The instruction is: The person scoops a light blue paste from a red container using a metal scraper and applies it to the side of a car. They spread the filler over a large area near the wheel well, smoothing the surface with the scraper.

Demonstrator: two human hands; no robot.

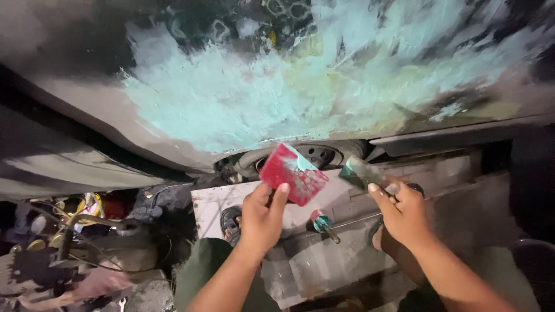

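Overhead, item by item:

- Car body panel (243, 98): fills the far half of the view, its lower edge running left to right; a wide patch of pale green filler (231, 104) is smeared across it, directly above and beyond both hands.
- Left hand (261, 216): closed on the near corner of a red spreader card (292, 173), thumb on its face; the card tilts up and right, with green filler on its far edge.
- Right hand (404, 214): wrapped around the handle of a putty knife (361, 173); its long axis points up and left, blade tip just beside the card but apart from it.
- Nearer hand: both sit about level below the panel's edge; the card reaches closest to it.
- Screwdriver (322, 222): red and green handle, lying between the hands on grey boards (324, 260).
- Wheel (312, 155): partly hidden under the panel.
- Containers: none made out; clutter of wires at left is too dim to tell.
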